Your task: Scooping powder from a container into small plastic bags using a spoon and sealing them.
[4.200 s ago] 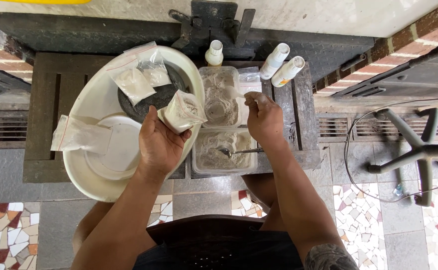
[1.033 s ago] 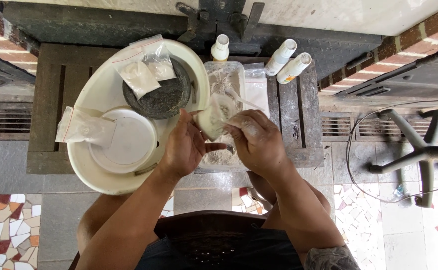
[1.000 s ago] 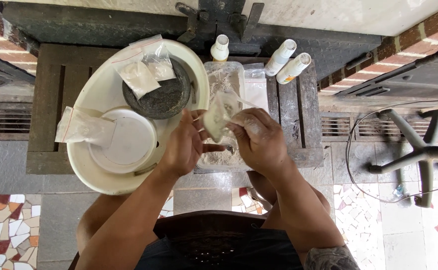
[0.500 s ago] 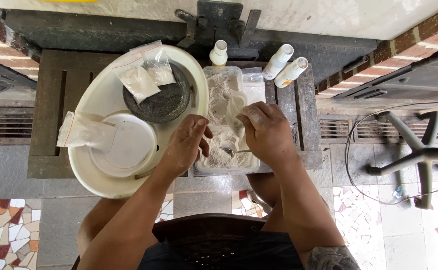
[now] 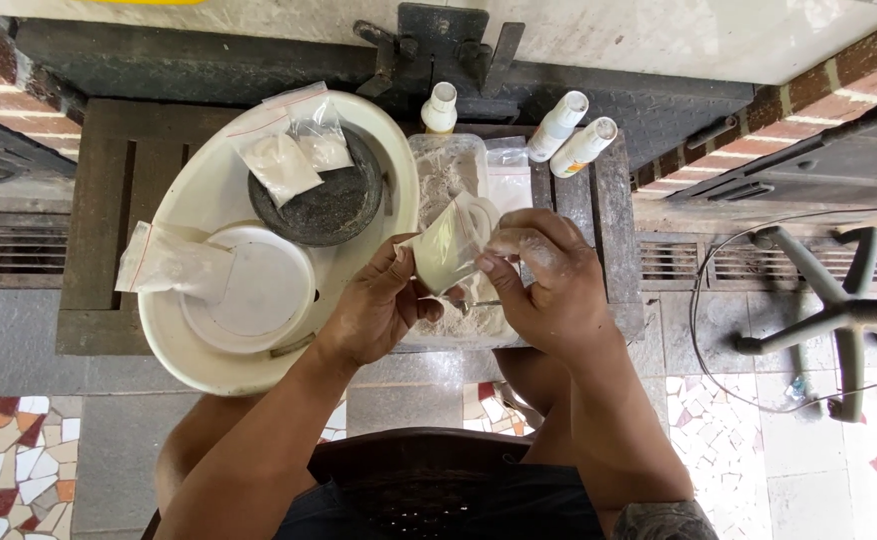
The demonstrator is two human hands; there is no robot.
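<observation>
Left hand and right hand both pinching a small powder-filled plastic bag above the clear powder tub on the bench.

Clear glossy plastic bag of matt powder, rough stone mortar, smooth plastic basin.

basin on bench, holding mortar at 12 o'clock, lid at 6. two pouches on mortar. tub at basin's 3 o'clock; three bottles at tub's 12 to 1.
</observation>
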